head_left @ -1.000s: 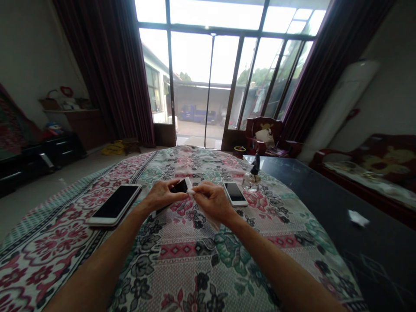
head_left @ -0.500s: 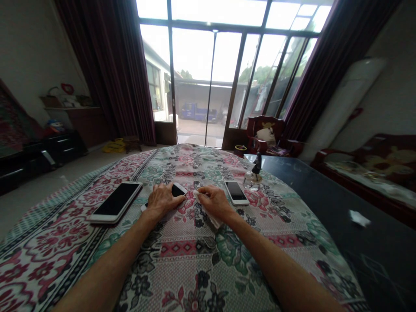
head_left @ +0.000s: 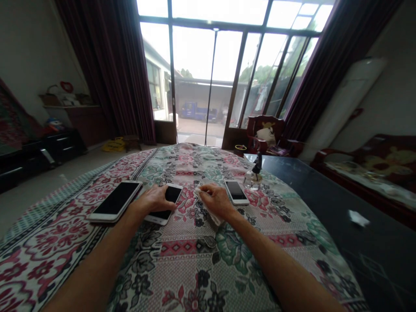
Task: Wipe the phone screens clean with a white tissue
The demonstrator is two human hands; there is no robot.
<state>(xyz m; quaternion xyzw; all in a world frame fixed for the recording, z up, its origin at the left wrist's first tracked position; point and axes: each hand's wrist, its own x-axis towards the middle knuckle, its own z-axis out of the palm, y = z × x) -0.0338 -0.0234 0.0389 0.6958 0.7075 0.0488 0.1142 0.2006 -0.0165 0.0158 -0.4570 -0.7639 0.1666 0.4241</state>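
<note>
Three phones (head_left: 117,198) (head_left: 160,216) (head_left: 236,192), two hands (head_left: 156,200) (head_left: 216,200), one held tissue (head_left: 217,220), one bottle (head_left: 252,180), one tablecloth (head_left: 201,268), two curtains (head_left: 110,73) (head_left: 328,65), one armchair (head_left: 266,125), one truck (head_left: 199,112).

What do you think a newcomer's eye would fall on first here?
Probably the bright window at the back, between dark curtains. Next, on the flowered tablecloth, the left hand on the middle phone, the right hand pinching something white, with a large phone to the left and a small phone to the right.

Dim room — hazy, blown-out daylight through the window (head_left: 201,65) — edges stretched, soft.
</note>
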